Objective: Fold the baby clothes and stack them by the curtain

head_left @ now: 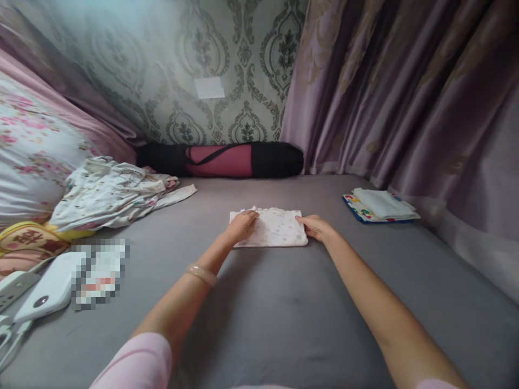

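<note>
A folded white garment [279, 227] with a faint pale print lies flat on the grey bed sheet [284, 302], a slightly ruffled edge along its far side. My left hand [244, 223] rests over its left end, fingers lying on top of the fabric; the thumb is mostly hidden. At the opposite end, my right hand [317, 227] pinches the right edge between thumb and fingers. A pale bangle [201, 274] circles my left wrist.
Left: a heap of printed clothes [117, 189], a floral pillow [32, 140], a white power bank [54, 283] and a power strip [16, 289]. A black and maroon bag [221, 160] lies along the wall. Right: a stack of folded cloths [379, 206] near the purple curtain [348, 97].
</note>
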`<state>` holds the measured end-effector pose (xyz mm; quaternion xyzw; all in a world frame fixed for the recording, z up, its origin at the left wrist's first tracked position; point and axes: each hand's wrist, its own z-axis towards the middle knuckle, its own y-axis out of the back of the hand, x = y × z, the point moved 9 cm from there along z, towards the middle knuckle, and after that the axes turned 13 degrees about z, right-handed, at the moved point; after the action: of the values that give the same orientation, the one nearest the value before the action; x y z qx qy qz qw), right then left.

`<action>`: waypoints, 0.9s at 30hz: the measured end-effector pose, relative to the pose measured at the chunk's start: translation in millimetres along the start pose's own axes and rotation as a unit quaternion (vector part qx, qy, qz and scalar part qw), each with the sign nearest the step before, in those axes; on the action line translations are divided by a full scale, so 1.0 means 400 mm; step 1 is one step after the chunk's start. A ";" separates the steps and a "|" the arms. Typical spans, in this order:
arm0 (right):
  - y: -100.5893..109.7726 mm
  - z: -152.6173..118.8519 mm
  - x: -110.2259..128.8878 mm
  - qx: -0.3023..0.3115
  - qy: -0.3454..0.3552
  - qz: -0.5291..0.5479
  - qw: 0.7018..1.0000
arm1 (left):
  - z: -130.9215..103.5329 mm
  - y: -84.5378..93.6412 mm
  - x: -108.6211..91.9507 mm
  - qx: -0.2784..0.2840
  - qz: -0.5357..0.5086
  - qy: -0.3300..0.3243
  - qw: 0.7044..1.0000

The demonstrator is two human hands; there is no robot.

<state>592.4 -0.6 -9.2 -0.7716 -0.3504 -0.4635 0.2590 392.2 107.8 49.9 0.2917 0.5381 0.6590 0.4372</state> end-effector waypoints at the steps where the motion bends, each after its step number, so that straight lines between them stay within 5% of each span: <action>1: -0.002 0.006 -0.002 -0.007 -0.002 0.012 1.000 | 0.013 -0.022 -0.002 0.005 0.012 0.020 1.000; 7: -0.034 0.010 -0.030 0.027 -0.050 0.068 0.996 | 0.029 -0.091 -0.009 0.031 0.055 0.120 0.991; 17: -0.138 -0.030 0.021 0.200 -0.038 0.181 0.962 | 0.035 -0.100 -0.028 0.046 0.128 0.129 0.982; 27: -0.272 -0.066 0.078 0.198 0.034 0.126 0.971 | 0.051 -0.089 -0.022 0.037 0.124 0.108 0.986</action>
<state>503.6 57.3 38.4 -0.7267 -0.3262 -0.3743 0.4748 422.9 110.7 21.3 0.2993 0.5661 0.7150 0.2805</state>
